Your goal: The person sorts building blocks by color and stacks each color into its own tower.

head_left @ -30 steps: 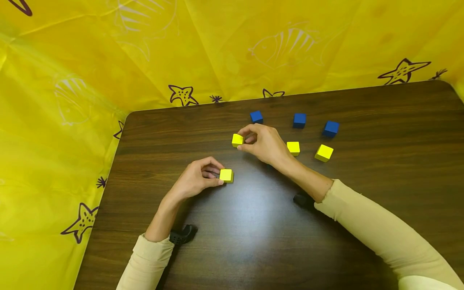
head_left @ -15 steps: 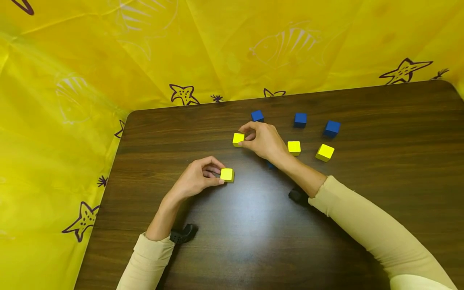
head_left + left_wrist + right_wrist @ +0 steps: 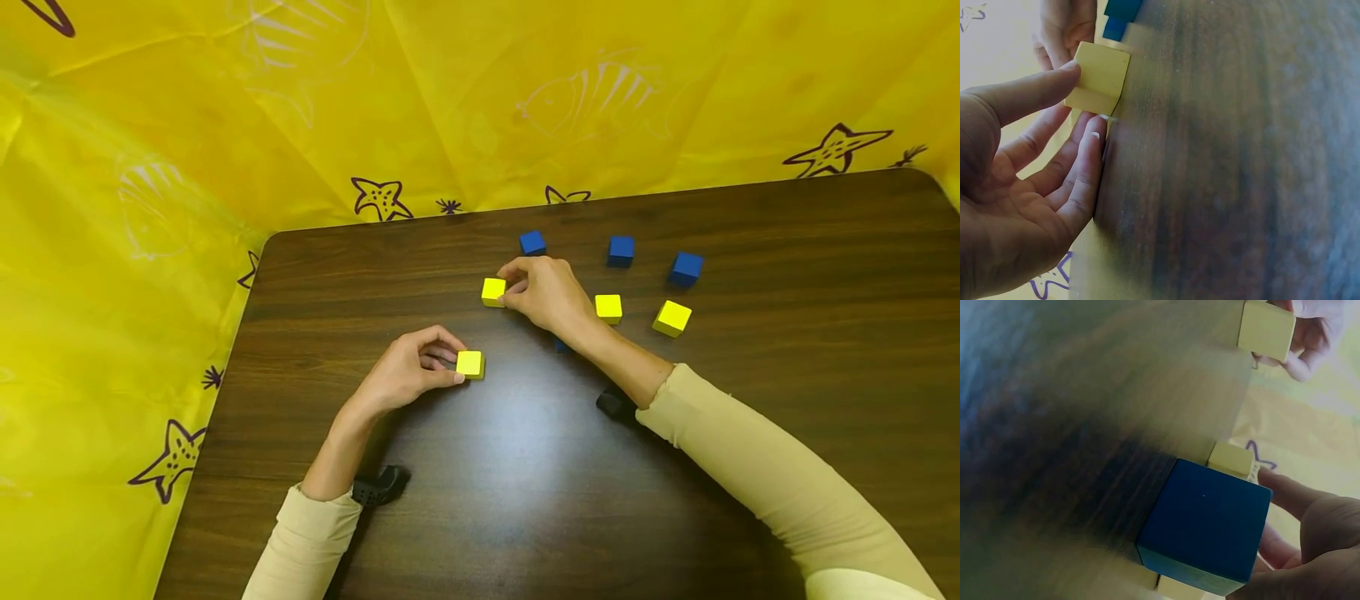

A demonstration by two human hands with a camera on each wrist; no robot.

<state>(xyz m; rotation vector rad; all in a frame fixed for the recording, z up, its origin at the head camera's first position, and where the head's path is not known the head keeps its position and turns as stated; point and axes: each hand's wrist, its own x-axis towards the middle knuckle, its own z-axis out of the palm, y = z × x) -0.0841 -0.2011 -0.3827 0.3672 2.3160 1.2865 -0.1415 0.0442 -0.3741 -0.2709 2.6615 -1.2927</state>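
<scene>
My left hand [image 3: 405, 371] pinches a yellow cube [image 3: 470, 364] between thumb and fingers on the table; the left wrist view shows the thumb on the near side of this yellow cube [image 3: 1100, 75]. Farther back, my right hand [image 3: 546, 292] holds another yellow cube [image 3: 492, 292] at its right side, thumb in front and index finger behind. A blue cube [image 3: 559, 344] lies mostly hidden under the right wrist, and this same blue cube [image 3: 1204, 525] looms large in the right wrist view, partly covering the yellow one behind it.
Behind the right hand sits a blue cube [image 3: 532, 242], with more blue cubes [image 3: 620, 251] [image 3: 686, 269] to its right. Two yellow cubes [image 3: 608, 308] [image 3: 672, 318] stand near the right forearm. A yellow cloth [image 3: 465, 100] hangs along the back and left of the dark wooden table [image 3: 510, 500].
The right forearm has shifted slightly left, and a bit of the blue cube below the wrist has come into sight. The left hand and its yellow cube stay put.
</scene>
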